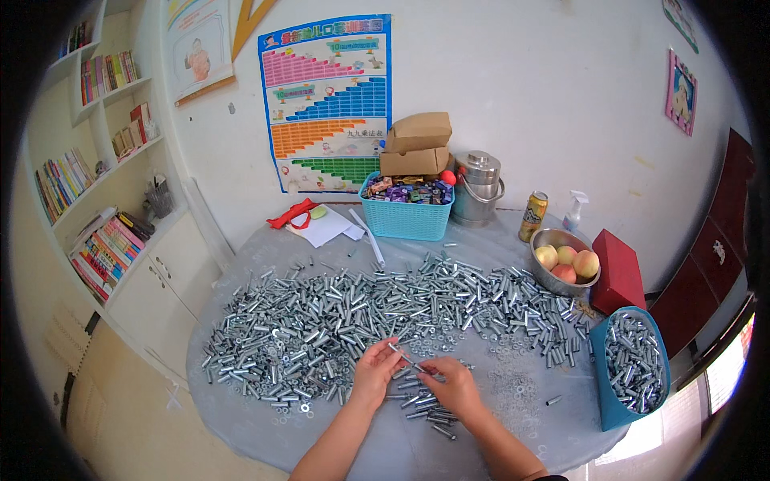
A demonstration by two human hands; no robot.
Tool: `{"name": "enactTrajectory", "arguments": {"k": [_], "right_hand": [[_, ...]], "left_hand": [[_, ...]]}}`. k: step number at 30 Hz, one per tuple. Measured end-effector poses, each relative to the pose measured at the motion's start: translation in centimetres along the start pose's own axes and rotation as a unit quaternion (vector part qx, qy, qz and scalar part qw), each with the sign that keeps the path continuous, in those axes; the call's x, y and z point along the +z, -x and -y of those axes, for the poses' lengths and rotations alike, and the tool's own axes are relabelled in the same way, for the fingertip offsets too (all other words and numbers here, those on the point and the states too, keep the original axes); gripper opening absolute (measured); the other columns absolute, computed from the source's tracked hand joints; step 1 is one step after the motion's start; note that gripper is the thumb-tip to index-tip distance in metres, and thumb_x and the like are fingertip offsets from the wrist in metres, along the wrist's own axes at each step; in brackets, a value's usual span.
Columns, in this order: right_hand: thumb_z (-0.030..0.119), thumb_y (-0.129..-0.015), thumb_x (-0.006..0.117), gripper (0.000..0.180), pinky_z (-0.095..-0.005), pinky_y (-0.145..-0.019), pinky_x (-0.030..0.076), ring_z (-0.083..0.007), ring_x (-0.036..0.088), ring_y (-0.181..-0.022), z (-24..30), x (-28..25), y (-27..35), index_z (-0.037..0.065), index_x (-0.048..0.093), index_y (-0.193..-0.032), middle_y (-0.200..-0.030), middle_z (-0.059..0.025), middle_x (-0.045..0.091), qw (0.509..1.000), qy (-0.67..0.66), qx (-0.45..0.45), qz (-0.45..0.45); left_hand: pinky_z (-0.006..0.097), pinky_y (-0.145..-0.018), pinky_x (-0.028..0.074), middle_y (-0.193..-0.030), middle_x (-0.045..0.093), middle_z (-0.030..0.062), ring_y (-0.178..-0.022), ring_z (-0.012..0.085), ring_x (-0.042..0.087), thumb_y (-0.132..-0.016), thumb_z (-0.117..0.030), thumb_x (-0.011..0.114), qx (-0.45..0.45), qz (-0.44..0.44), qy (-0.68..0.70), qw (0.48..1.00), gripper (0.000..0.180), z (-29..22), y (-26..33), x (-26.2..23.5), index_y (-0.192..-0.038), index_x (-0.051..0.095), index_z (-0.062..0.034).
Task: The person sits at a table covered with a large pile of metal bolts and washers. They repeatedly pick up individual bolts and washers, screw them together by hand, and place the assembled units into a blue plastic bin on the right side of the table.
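In front of me, over the near middle of the table, both hands meet at one thin metal bolt [405,355]. Its upper left end is pinched in the fingers of my left hand [375,375]. My right hand [453,386] closes its fingertips on the lower right end. Below and between the hands lies a small group of bolts [429,410], partly hidden by my right hand. Beyond them a wide heap of metal sleeves [337,301] covers the table, with washers [305,407] scattered along its near edge. More small rings [513,385] lie right of my right hand.
A blue basket [597,377] full of metal parts stands at the right edge. Behind the heap are a turquoise basket [405,220] of small packets, a metal pail [477,192], a can [532,215], a fruit bowl [553,280] and a red box [618,268]. Papers [325,228] lie at back left.
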State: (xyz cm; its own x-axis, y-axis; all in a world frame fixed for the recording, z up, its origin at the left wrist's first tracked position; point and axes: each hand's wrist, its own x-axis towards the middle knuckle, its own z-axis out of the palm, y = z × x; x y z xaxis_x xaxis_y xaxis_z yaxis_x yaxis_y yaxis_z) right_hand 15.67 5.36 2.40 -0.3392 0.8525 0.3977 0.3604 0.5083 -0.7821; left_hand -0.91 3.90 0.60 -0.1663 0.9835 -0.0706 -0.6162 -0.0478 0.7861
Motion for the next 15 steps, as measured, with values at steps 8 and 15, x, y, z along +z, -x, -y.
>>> {"name": "enactTrajectory", "arguments": {"k": [8,15], "right_hand": [[0.007,-0.07,0.068,0.017,-0.0332,-0.065,0.047,-0.026,0.058,-0.075,-0.1,0.5,0.7,0.002,0.063,-0.085,-0.081,-0.01,0.061,0.999,0.012,-0.033,-0.038],[0.007,-0.069,0.067,0.016,-0.0352,-0.067,0.046,-0.0276,0.057,-0.077,-0.9,1.0,0.9,0.005,0.064,-0.084,-0.082,-0.0095,0.06,0.997,0.009,-0.047,-0.062]], "left_hand": [[0.027,-0.073,0.051,-0.089,0.058,0.0053,-0.08,0.0129,0.058,-0.082,0.001,0.056,0.082,-0.027,-0.118,0.989,0.024,0.9,1.6,-0.4,-0.106,0.056,-0.0012],[0.021,-0.068,0.048,-0.091,0.064,0.0098,-0.07,0.0086,0.058,-0.086,-0.006,0.054,0.118,-0.062,-0.222,0.966,0.026,1.9,2.1,-0.3,-0.11,0.058,0.0007]]}}
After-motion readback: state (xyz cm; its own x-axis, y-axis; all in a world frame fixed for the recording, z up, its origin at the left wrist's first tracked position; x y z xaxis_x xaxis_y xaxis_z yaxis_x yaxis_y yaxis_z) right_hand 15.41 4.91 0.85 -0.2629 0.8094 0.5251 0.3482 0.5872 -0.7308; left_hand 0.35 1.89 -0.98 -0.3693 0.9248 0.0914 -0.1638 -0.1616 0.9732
